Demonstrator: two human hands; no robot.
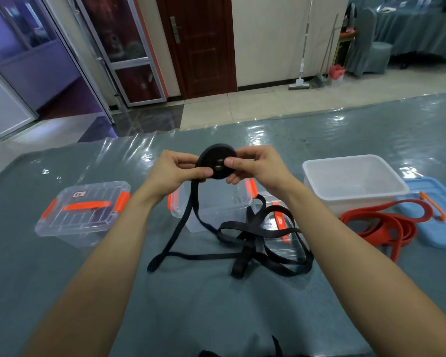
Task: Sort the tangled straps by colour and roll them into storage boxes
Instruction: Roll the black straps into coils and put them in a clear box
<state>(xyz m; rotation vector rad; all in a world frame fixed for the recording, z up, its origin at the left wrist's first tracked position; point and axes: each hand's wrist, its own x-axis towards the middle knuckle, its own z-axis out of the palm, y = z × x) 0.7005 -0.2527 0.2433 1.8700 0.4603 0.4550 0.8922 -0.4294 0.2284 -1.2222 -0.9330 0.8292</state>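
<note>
Both hands hold a flat black roll of strap in the air above the table. My left hand pinches its left edge with thumb and fingers. My right hand pinches its right side, thumb on the face. From the roll a black strap hangs down and runs into a loose tangle on the table. A red strap lies in a heap at the right. An open clear box with orange clips stands under the hands, and its lid lies beneath the tangle.
A closed clear box with an orange handle stands at the left. A white tub sits at the right beside a blue lid. The table wears a grey cloth under shiny plastic. Another black strap end shows at the near edge.
</note>
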